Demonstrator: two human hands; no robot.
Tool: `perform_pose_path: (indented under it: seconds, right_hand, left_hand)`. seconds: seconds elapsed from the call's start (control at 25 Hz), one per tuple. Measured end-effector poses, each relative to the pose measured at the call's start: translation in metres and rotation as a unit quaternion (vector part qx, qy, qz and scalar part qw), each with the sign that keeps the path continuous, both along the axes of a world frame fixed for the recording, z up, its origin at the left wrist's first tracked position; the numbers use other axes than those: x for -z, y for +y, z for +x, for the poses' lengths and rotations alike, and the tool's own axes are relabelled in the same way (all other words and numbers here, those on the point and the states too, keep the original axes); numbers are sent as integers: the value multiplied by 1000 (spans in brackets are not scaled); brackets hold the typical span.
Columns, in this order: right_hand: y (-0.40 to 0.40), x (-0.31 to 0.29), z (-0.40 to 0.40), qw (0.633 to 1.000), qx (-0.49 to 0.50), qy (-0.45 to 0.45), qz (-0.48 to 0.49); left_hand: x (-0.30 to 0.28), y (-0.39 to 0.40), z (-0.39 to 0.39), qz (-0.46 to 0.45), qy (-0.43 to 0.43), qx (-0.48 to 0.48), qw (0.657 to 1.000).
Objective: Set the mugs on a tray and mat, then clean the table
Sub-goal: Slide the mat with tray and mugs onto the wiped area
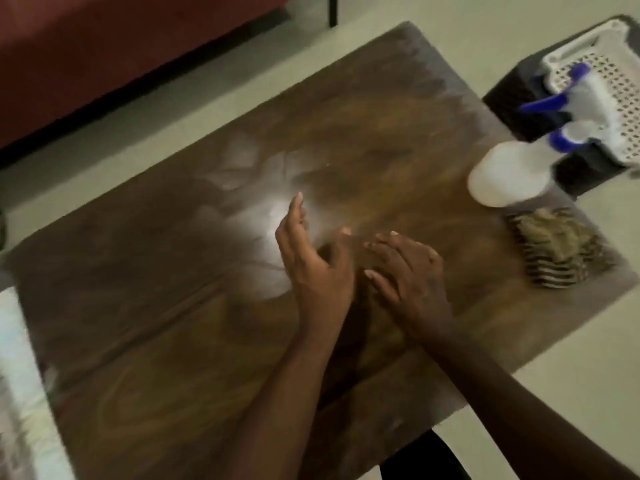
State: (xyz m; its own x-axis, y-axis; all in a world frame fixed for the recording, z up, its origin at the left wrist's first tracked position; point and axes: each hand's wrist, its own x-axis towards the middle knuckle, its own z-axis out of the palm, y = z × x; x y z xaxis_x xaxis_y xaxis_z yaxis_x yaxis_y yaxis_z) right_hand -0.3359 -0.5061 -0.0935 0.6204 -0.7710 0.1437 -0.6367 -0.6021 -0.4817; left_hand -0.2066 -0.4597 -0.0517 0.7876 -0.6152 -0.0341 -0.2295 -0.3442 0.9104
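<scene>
While both hands hover over the middle of the table, the scene reads as follows, with the whole view blurred.

Table: dark brown wood table (145,306), a bright patch of glare just left of the hands; its far corner points away from the camera, and its near corner runs out of the bottom of the view.

Left hand: left hand (311,261) above the tabletop, turned edge-on with the palm facing right, fingers straight and loosely together, holding nothing.

Right hand: right hand (412,271) just beside the left, palm down, fingers spread and relaxed, holding nothing; whether the fingertips touch the wood cannot be told.

Spray bottle: white spray bottle (512,171) with a blue trigger and collar, near the table's right edge, well apart from the hands; no label or writing can be read on it.

Cloth: crumpled striped cloth (561,251) lying at the right corner, just in front of the bottle.

Tray: white perforated tray (620,84) resting on a dark stool (509,95) off the right side of the table; no mugs can be made out on it.

Open room: bare wood on the left and near parts of the tabletop, and pale floor (588,341) around the right and far edges.

Far side: a dark red sofa (104,46) beyond the floor strip.

Left edge: something pale and blurred (20,393) beside the table, not identifiable.
</scene>
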Motion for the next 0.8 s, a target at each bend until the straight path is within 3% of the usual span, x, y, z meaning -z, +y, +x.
perform_pose_path:
  seconds: [0.16, 0.36, 0.64, 0.8]
  right_hand:
    - [81, -17, 106, 990, -136, -40, -13]
    - [264, -46, 251, 944, -318, -79, 30]
    - [420, -38, 324, 911, -352, -35, 213]
    - [441, -10, 366, 917, -336, 10, 213]
  left_hand:
    - [-25, 125, 79, 6, -23, -65, 998]
    - [-68, 330, 165, 14, -82, -199, 976]
    - [-79, 526, 244, 93, -118, -338, 929]
    - [-43, 567, 281, 105, -23, -408, 907]
